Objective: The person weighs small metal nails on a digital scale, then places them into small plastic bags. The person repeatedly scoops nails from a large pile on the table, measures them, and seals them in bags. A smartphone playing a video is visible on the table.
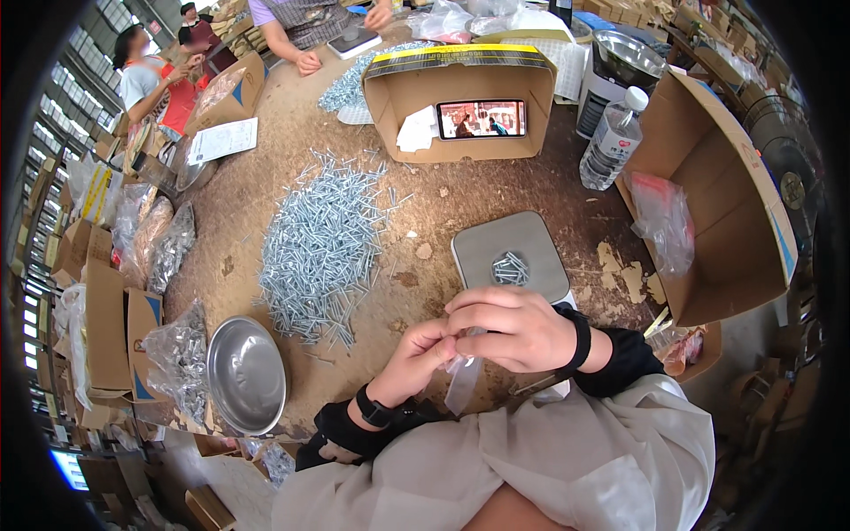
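My left hand (418, 354) and my right hand (513, 329) meet at the near side of the table, both pinching the top of a small clear plastic bag (462, 386). The bag hangs down from the fingers; whether anything is inside I cannot tell. Just beyond my right hand is a flat scale (478, 241) with a grey plate. A small heap of screws (510, 268) lies on that plate. To the left spreads a large pile of silvery screws (323, 248), with a few strays around its edge.
A steel bowl (247, 375) sits at the table's near left, beside bagged hardware (181, 358). An open carton (460, 151) holds a phone (482, 119) playing video. At right stand a water bottle (612, 140) and a tilted carton (722, 208). A co-worker's hand (307, 63) rests across the table.
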Demonstrator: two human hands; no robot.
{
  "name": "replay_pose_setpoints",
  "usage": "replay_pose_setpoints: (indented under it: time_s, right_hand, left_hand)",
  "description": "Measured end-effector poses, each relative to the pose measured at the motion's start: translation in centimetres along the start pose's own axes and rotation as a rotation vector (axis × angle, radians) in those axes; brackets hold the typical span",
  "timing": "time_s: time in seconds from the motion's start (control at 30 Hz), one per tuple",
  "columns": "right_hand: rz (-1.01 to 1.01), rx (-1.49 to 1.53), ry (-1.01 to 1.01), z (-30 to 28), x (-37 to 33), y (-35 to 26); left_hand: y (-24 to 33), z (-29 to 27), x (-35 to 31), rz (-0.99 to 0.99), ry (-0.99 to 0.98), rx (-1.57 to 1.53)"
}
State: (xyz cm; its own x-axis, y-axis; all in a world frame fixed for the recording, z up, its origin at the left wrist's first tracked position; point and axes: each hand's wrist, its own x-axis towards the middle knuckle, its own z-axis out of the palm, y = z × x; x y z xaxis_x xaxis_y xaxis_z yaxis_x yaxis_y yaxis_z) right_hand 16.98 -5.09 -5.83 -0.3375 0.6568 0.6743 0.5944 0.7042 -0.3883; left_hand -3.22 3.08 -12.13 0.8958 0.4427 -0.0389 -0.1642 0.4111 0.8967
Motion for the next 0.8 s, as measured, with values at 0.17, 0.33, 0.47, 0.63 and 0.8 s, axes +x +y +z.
replay_pose_setpoints:
  time_s: [0.17, 0.33, 0.47, 0.63, 0.8]
  right_hand:
    - [-0.013, 0.259, -0.053, -0.1, 0.3, 0.0]
    - [0.053, 0.073, -0.119, -0.1, -0.1, -0.2]
    - [0.085, -0.197, -0.145, -0.2, -0.1, -0.5]
    - [0.157, -0.315, -0.163, 0.3, 0.2, -2.3]
    - [0.252, -0.311, -0.163, 1.3, 0.0, -3.2]
  left_hand:
    - [1.1, -0.2, -0.2, 0.069, 0.086, 0.213]
    - [3.5, -0.4, 0.5, 0.285, 0.188, 0.678]
    - [4.1, -0.6, 0.6, 0.386, 0.265, 0.803]
    - [4.4, -0.5, 0.5, 0.536, 0.259, 0.994]
    - [4.4, 0.2, 0.3, 0.560, 0.166, 0.907]
